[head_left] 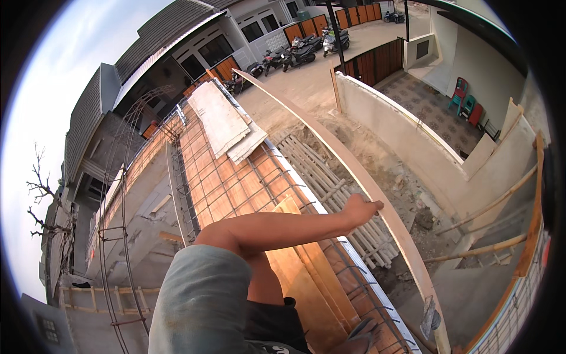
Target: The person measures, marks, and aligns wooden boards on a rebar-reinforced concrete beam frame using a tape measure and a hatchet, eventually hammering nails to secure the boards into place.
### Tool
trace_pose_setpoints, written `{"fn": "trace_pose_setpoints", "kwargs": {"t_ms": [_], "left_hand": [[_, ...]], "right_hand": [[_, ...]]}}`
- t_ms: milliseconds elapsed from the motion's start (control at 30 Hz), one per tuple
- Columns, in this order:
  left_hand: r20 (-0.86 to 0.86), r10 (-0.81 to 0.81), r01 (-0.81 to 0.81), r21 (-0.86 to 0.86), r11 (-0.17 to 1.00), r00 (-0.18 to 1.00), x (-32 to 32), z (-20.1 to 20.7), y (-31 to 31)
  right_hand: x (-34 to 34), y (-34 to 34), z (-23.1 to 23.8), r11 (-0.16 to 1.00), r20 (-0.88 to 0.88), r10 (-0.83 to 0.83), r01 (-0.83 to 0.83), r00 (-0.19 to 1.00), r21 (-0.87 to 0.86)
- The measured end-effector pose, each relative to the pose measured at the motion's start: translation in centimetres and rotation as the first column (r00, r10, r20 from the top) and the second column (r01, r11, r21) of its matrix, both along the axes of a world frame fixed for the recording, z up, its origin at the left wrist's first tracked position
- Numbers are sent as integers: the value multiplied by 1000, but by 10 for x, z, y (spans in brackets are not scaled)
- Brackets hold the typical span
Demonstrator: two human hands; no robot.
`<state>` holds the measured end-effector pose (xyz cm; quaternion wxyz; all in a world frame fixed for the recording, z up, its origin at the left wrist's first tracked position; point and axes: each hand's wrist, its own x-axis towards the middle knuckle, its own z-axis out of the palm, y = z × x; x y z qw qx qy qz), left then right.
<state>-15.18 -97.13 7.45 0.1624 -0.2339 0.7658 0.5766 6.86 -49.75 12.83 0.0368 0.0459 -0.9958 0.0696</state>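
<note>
A long, narrow wooden board (345,154) runs on edge from the far middle down to the lower right, bowed by the lens. My left arm reaches across to the right, and my left hand (358,213) is closed at the board's near edge, its fingertips on the wood. At the board's lower end is a grey object with a rounded part (430,318); its kind I cannot make out. My right hand does not show. Beneath my arm, a grid of steel rebar (236,189) lies over plywood formwork, with loose plywood strips (312,277) beside my sandalled foot (359,339).
Plywood sheets (218,115) lie farther along the rebar. Past the deck's white edge (318,203) the ground drops away, with stacked bamboo poles (359,236) below. A pale wall (401,124) stands right. Upright rebar columns (121,236) rise left. Motorcycles (298,53) are parked beyond.
</note>
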Motion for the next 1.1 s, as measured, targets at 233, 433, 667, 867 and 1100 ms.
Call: {"fn": "trace_pose_setpoints", "kwargs": {"t_ms": [233,433,667,867,1100], "left_hand": [[155,56,-61,25,998,986,46,26,-51],[388,115,-156,75,985,914,87,7,-118],[612,-248,255,77,964,751,102,-17,-156],[344,-799,867,-268,420,493,94,-18,-132],[55,-996,850,-520,-87,-68,71,-35,-13]], "right_hand": [[-6,-16,-17,992,13,88,-86,996,-90],[-8,-44,-54,971,116,159,-134,980,-196],[43,-16,-148,743,560,-17,386,828,-547],[19,-115,-40,945,540,64,122,839,-303],[58,-57,-128,940,221,23,55,975,-336]]}}
